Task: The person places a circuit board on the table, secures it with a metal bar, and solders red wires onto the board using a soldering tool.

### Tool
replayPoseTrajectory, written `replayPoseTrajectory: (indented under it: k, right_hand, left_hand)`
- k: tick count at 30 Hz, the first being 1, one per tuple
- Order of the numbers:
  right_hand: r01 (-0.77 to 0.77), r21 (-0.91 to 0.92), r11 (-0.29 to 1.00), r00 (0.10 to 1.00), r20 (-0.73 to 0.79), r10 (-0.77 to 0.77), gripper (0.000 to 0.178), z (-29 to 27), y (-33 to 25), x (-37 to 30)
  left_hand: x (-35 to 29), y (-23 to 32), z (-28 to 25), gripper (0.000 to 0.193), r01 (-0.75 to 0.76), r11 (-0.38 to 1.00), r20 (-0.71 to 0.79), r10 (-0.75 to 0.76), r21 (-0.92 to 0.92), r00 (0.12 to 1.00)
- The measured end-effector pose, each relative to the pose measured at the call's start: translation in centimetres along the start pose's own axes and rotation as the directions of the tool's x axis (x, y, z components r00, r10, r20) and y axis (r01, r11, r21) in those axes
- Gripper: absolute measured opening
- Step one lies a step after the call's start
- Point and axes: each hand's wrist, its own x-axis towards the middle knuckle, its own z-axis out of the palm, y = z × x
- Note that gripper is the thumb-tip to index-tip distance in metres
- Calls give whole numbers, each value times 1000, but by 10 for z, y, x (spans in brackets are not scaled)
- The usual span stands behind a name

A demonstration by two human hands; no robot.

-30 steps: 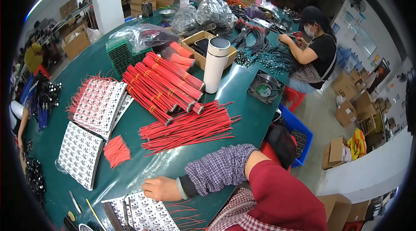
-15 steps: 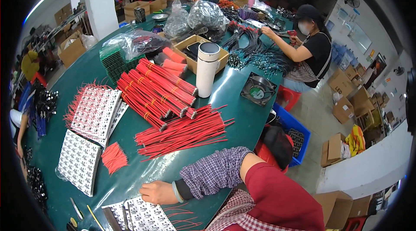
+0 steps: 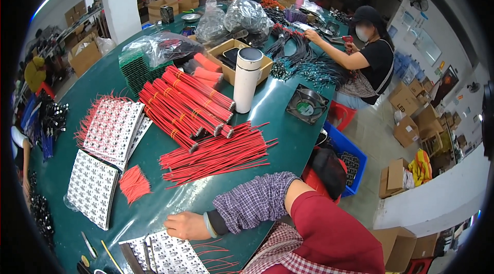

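1. Sheet (image 3: 180, 259), patterned, lies at seven o'clock on the surface (image 3: 278, 105); probably light, bendable.
2. Right hand (image 3: 186, 225) sits at its one-o'clock edge, fingers curled; cannot tell whether clamped. Left hand unseen.
3. Red wires (image 3: 208, 251) look springy; best pinched beside the sheet.

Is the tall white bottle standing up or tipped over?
Standing up: the white bottle rests on its base on the green table, with its round dark top facing up.
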Motion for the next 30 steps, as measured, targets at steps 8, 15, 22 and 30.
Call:
replayPoseTrajectory:
  k: [8, 15, 22, 30]
  right_hand:
    - [17, 5, 1000, 1000, -7, -17, 14, -3, -1, 0]
    - [16, 22, 1000, 1000, -15, -16, 17, -2, 0, 0]
    - [9, 24, 1000, 1000, -20, -8, 14, -5, 2, 3]
    - [6, -2, 1000, 1000, -29, -6, 12, -10, 0, 1]
  left_hand:
    - [4, -11, 6, 17, 113, 978, -40, -122, -173, 992]
    - [5, -15, 11, 22, 209, 922, -54, -239, -326, 969]
    - [8, -13, 12, 27, 284, 833, -53, -349, -474, 936]
    - [8, -3, 15, 33, 321, 697, -31, -441, -641, 897]
